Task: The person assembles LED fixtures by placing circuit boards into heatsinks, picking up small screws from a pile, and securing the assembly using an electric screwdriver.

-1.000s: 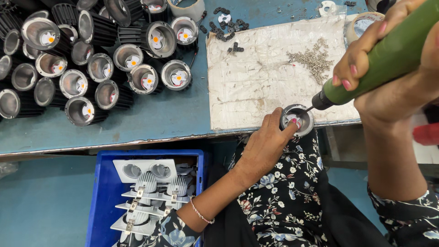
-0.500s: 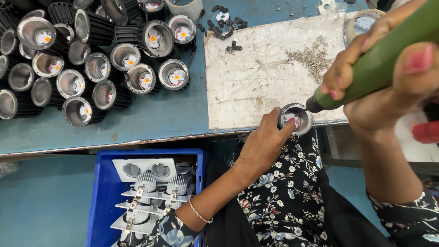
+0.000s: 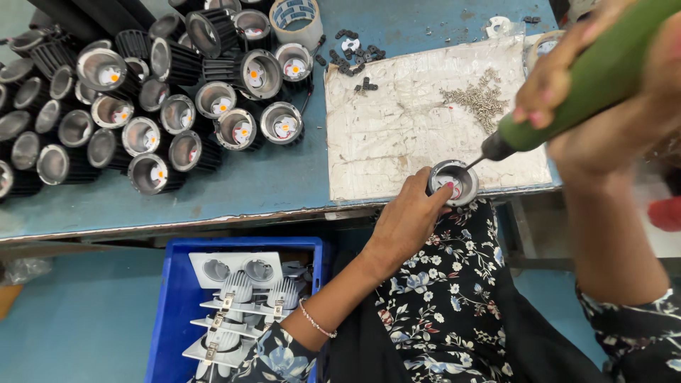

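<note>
Between both hands, small round lamp point(image 3: 454, 182) under green screwdriver point(image 3: 567, 99).

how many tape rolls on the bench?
2: one tape roll at the top edge beside the lamp housings; another upper right, partly hidden behind the right hand.

left arm: reaches up from lower centre, forearm bare, wrist straight | left hand point(image 3: 406, 221): fingers curled forward in a closed grip | right arm: comes in from the right, forearm upright | right hand point(image 3: 603, 92): fist wrapped tight, knuckles up
</note>
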